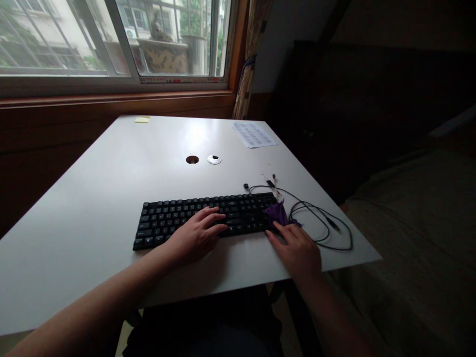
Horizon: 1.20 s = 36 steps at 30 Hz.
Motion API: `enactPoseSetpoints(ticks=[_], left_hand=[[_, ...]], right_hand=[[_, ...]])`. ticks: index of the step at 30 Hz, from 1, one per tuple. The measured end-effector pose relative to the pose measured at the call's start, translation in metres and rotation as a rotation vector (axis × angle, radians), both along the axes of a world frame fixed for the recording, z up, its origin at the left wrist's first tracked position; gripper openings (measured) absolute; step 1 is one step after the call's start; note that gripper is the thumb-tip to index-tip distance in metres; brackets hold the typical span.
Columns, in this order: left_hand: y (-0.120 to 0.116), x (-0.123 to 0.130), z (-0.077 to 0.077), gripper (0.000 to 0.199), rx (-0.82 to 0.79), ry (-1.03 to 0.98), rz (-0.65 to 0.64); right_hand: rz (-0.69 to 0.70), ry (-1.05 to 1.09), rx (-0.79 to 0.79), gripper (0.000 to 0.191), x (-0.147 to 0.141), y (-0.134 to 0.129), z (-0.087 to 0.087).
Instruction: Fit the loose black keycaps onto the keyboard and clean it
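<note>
A black full-size keyboard lies at a slight slant on the white table. My left hand rests over its middle, palm down, with the fingers stretched across the lower keys. At the keyboard's right end, my right hand pinches a crumpled purple cloth against the number keys. Part of the cloth is hidden under the fingers. A thin black cable loops on the table just beyond my right hand.
Behind the keyboard are a round cable hole and its silver cover. Printed paper lies at the far right, a yellow note at the far left. Small dark bits sit near the cable. A window stands behind.
</note>
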<state>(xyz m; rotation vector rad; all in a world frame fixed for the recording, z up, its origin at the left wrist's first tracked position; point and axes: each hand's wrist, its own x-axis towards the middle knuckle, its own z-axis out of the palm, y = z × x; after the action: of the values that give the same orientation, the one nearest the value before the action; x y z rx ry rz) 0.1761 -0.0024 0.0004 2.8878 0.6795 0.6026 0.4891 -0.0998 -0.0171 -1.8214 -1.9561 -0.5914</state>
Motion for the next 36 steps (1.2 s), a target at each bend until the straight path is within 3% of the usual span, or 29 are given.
enactPoseSetpoints(ticks=[17,26,36], left_hand=[[0.0,0.002,0.006,0.034,0.001,0.017,-0.008],[0.0,0.001,0.003,0.038,0.003,-0.003,-0.01],[0.001,-0.002,0.002,0.038,0.004,-0.006,-0.01]], right_hand=[[0.277,0.194,-0.131,0.031,0.016,0.012,-0.006],[0.304,0.216,-0.16,0.033,0.017,0.013,-0.007],[0.196,0.074,-0.096,0.031,0.01,0.009,-0.005]])
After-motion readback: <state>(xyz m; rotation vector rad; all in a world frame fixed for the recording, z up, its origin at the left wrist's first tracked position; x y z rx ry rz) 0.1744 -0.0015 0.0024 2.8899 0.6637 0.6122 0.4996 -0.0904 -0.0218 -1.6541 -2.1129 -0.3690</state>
